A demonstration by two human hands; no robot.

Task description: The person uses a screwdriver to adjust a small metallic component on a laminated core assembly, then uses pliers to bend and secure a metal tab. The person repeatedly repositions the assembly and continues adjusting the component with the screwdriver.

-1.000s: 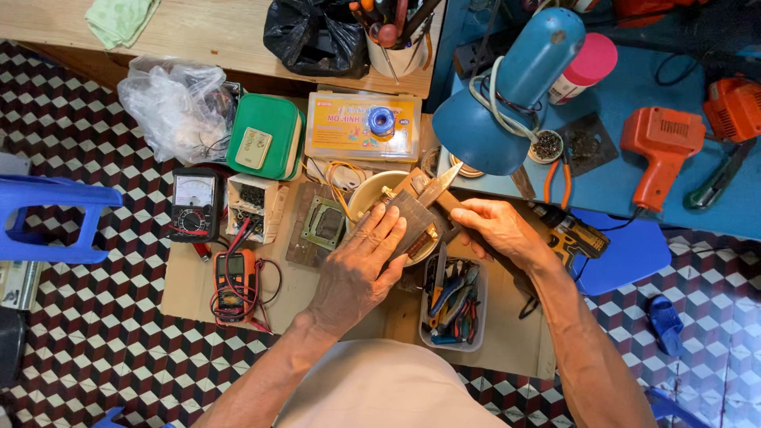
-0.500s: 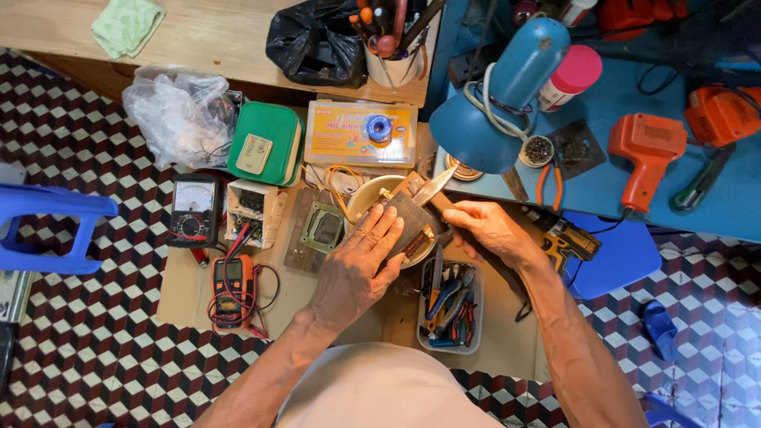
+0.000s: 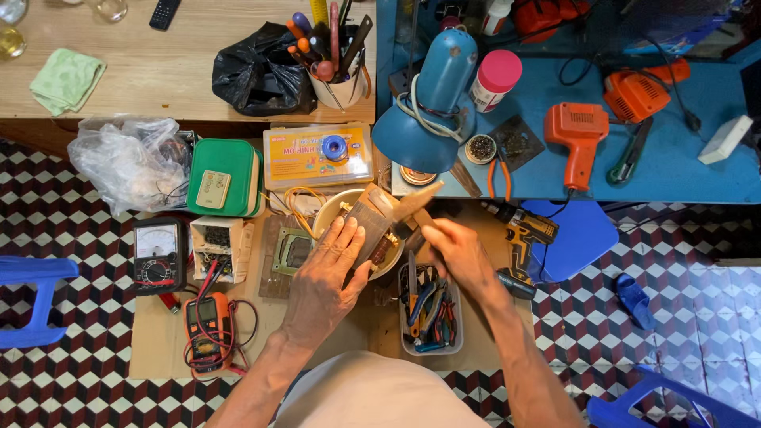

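My left hand grips a grey metal block with windings, tilted over a cream bowl on the cardboard sheet. My right hand is closed on a tan wooden-handled brush, whose head lies across the block's upper end. The two hands are close together, almost touching at the block. The bowl's inside is mostly hidden by the block and my fingers.
A clear tray of hand tools sits under my right wrist. Two multimeters, a green case and a yellow parts box lie to the left. A blue lamp, an orange power tool and a cordless drill are to the right.
My right hand has drawn in leftward toward the block, bringing the brush onto its upper end. My left hand keeps its hold. The view has shifted slightly.
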